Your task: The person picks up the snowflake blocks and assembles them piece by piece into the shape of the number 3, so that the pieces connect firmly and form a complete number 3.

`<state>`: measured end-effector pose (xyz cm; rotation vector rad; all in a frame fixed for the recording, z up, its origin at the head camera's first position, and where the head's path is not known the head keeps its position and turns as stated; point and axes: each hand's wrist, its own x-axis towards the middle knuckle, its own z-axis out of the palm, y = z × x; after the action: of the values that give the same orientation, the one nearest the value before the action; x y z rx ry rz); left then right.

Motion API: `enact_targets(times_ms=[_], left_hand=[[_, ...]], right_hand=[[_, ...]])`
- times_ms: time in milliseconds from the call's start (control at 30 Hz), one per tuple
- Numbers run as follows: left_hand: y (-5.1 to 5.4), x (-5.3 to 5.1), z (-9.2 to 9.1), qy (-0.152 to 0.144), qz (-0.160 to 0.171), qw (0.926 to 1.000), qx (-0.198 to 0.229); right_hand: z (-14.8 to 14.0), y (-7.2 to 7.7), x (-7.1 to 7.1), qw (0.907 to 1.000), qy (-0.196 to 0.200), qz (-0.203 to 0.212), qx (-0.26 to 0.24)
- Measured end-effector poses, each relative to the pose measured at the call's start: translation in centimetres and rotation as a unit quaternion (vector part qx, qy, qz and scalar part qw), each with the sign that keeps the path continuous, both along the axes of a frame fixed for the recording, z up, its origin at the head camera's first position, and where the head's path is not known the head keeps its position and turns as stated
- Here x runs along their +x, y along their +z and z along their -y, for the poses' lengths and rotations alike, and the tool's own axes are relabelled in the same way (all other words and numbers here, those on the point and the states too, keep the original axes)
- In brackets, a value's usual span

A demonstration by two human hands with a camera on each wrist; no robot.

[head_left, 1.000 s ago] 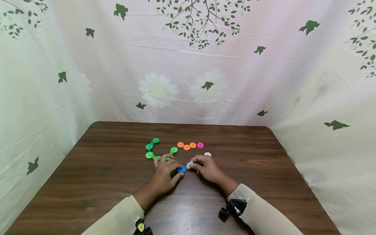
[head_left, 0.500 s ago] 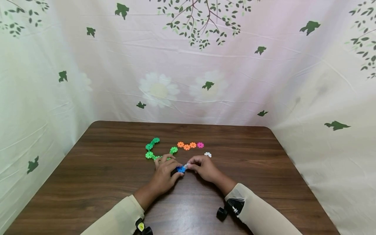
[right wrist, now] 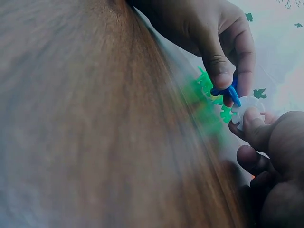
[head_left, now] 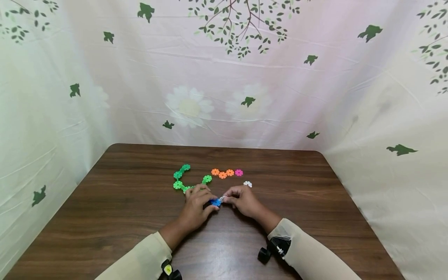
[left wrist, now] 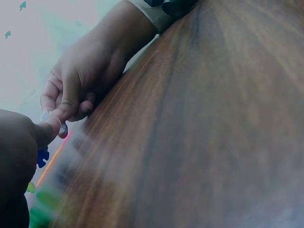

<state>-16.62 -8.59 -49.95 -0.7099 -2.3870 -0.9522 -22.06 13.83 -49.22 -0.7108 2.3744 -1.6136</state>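
Observation:
In the head view my left hand (head_left: 197, 204) pinches a blue flower-shaped interlocking disc (head_left: 216, 202) between thumb and fingers. Opposite it, my right hand (head_left: 244, 200) holds a white notched disc (right wrist: 252, 102) by thumb and fingertips. The right wrist view has the two discs meeting at their edges, set at an angle to each other; how deep the notches sit cannot be told. Whether more than one blue disc is in the grip is unclear. Behind the left fingers curves a chain of green discs (head_left: 177, 184), partly covered by that hand.
A short row of orange discs (head_left: 222, 175) lies farther back, with a pink disc (head_left: 238, 172) at its right end. Another white disc (head_left: 247, 184) rests just beyond the right hand. The brown wooden table (head_left: 140, 217) ends at a patterned curtain (head_left: 217, 128).
The right hand has moved slightly left, bringing its white disc from a small gap into contact with the blue disc. The left hand has stayed nearly still.

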Motion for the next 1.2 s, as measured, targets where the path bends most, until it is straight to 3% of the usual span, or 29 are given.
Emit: enact_targets(times_ms=[267, 533, 867, 1200], left_hand=[[0.17, 0.02, 0.10, -0.015, 0.014, 0.9998, 0.008], [0.09, -0.11, 0.05, -0.021, 0.002, 0.9996, 0.020], [0.21, 0.38, 0.15, -0.014, 0.038, 0.9991, -0.008], [0.36, 0.46, 0.06, -0.005, 0.027, 0.9994, -0.019]], right_hand=[[-0.16, 0.02, -0.20, 1.0000, 0.007, 0.005, -0.003], [-0.26, 0.10, -0.22, 0.9997, 0.020, 0.007, -0.006], [-0.13, -0.15, 0.27, 0.9995, 0.003, 0.031, 0.000], [-0.18, -0.02, 0.33, 0.9994, 0.009, 0.032, 0.001]])
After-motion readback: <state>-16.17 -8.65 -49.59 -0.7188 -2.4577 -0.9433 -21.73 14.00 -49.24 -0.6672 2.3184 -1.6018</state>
